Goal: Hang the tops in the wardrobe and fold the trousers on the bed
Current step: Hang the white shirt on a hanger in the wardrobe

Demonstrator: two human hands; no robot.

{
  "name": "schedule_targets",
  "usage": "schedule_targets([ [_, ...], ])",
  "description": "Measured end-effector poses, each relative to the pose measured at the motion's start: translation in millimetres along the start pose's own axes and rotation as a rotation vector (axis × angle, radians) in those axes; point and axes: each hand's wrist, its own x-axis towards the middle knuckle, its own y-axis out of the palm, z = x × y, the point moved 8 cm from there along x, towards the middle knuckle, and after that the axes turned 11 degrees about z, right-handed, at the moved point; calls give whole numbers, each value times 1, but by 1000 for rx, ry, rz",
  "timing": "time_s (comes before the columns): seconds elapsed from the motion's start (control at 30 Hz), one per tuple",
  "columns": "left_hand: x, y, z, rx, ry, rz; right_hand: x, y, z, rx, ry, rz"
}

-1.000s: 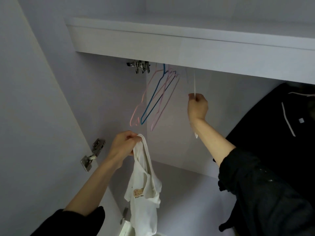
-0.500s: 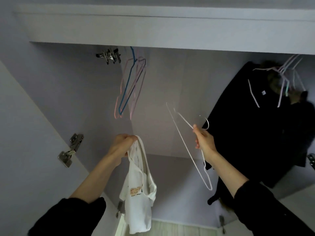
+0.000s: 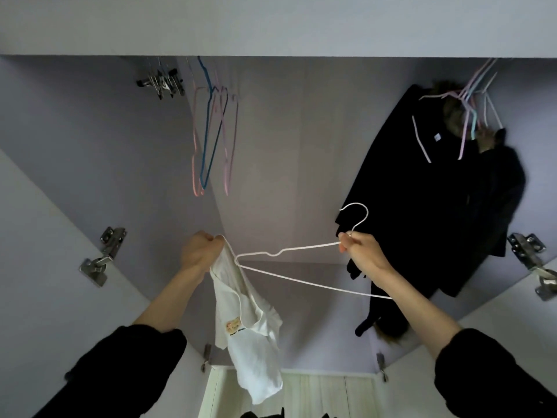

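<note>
Inside the open wardrobe [image 3: 90, 152], below the top shelf and between two hanging clusters. Left hand [image 3: 199, 254] clenched round the bunched neckline of a small white top [image 3: 250, 336], fingers curled tight, cloth trailing limp beneath with a little printed motif low on the front. Right hand [image 3: 360, 250] pinching a white wire hanger [image 3: 301, 277] at the neck just under its hook, thumb and forefinger closed on the wire, remaining fingers curled behind; hanger lying almost flat, one shoulder tip just beside the gathered collar, whether touching or through the opening impossible to tell. Likely very light and soft, that top: no stiffness to hold the neck open, prone to slide off thin smooth wire, so best held at the collar edge and spread wide before feeding the hanger arm through, then settled at both shoulder seams. Hanger probably springy and light, easily twisted, best kept pinched near the hook for control. Up left, empty coloured hangers [image 3: 211, 134] with metal clip hangers [image 3: 159, 81] beside them; to the right, a black garment [image 3: 422, 191] already hung under more pale hangers [image 3: 476, 101]. Door hinges [image 3: 102, 254] on either side. No trousers or bed clearly in view; dark cloth at the bottom edge unidentifiable.
</note>
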Motion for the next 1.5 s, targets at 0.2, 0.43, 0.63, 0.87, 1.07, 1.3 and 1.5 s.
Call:
schedule_targets([
  [0.2, -8, 23, -38, 292, 144, 20, -10, 8, 25, -40, -115, -17],
  [0.43, -18, 39, -85, 300, 353, 15, -11, 12, 52, -196, -218, -44],
  [0.63, -39, 53, -116, 187, 535, 91, -14, 38, 68, -221, -276, -51],
  [0.87, -34, 34, -115, 384, 530, -14, -14, 10, 69, -34, -225, -138],
  [1.07, -21, 14, -113, 563, 458, -146, -19, -34, 55, -204, -189, -208],
  [1.3, -28, 47, -112, 539, 460, -13, -23, -27, 63, -236, -210, -163],
  [1.5, -44, 61, -133, 363, 532, 23, -29, 17, 79, -396, -267, -251],
])
